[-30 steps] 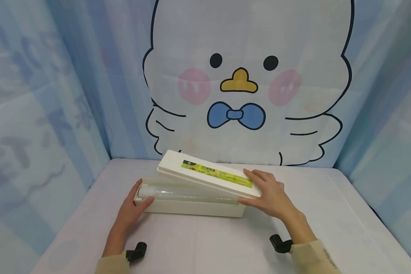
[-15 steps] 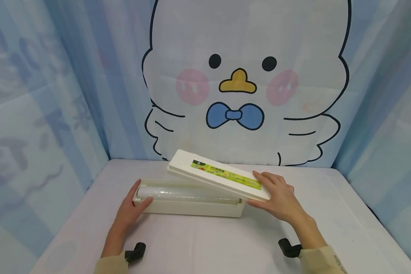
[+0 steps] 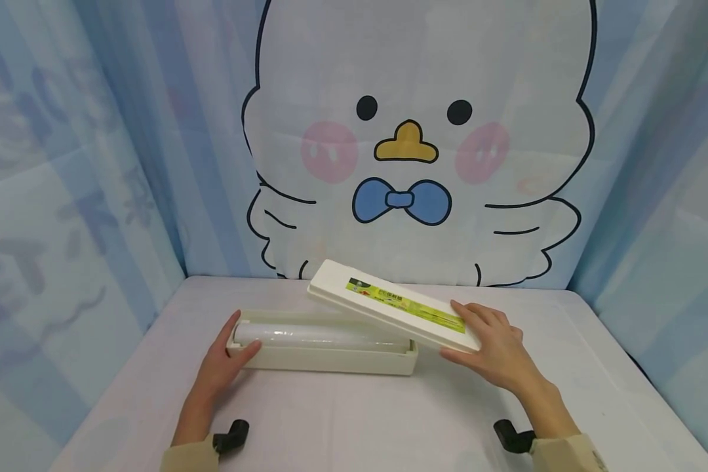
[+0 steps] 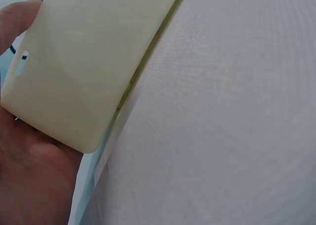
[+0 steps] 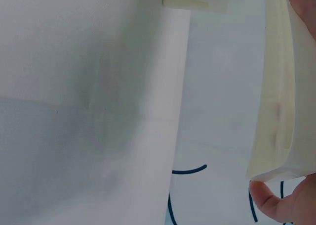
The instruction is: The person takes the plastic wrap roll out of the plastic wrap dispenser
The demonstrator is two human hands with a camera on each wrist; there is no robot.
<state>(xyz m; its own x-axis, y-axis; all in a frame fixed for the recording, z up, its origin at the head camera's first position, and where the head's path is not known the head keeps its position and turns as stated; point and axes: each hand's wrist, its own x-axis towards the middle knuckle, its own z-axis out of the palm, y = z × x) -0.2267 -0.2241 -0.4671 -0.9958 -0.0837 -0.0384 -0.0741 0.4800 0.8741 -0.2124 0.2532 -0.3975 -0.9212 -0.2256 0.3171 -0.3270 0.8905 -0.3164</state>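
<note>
The left hand (image 3: 219, 364) grips the cream oblong plastic box (image 3: 330, 361); the right hand (image 3: 495, 349) pinches the white plastic lid (image 3: 394, 304), best held clear.

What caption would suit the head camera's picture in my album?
Left hand holds an open box with a shiny roll inside; right hand grips the slanted lid.

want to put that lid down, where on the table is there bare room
The table is bare in front of the box, between the black wrist mounts; right of the right hand, to the right curtain; and left of the left hand, to the left curtain. The middle is crowded: box, lid and both hands.
</note>
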